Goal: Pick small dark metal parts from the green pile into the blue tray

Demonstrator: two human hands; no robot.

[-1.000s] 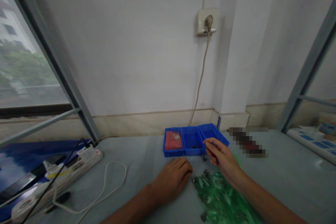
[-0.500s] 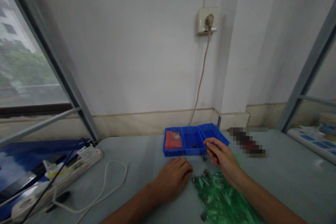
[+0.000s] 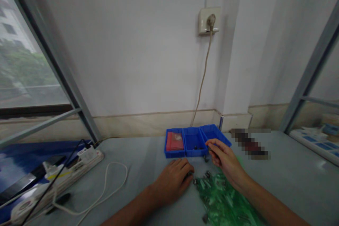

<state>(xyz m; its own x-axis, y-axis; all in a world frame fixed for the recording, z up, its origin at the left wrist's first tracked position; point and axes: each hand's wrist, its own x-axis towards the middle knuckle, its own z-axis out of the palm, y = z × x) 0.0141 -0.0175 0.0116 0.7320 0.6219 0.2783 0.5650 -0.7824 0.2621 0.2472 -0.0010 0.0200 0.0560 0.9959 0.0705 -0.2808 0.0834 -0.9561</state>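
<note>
My left hand (image 3: pixel 173 180) rests on the grey tabletop with curled fingers. A small dark metal piece (image 3: pixel 189 174) shows between its thumb and forefinger. My right hand (image 3: pixel 224 159) is raised by the front edge of a blue bin (image 3: pixel 215 135), its thumb and fingertips pinched on something small and dark, mostly hidden. Beneath the right forearm lies a green plastic bag (image 3: pixel 221 197) of small shiny parts. Several loose metal parts (image 3: pixel 207 174) lie at its upper edge, and a dark one (image 3: pixel 206 159) sits below the bins.
The middle blue bin (image 3: pixel 192 136) holds a few small dark pieces; the left one (image 3: pixel 167 144) holds a red packet (image 3: pixel 174 142). A white cable (image 3: pixel 106 174) loops near a power strip (image 3: pixel 66 178) at left. A wall socket (image 3: pixel 209 21) has a hanging cord.
My left fingers have shifted slightly, and a small dark piece now shows more plainly at the left thumb. My right hand has barely moved.
</note>
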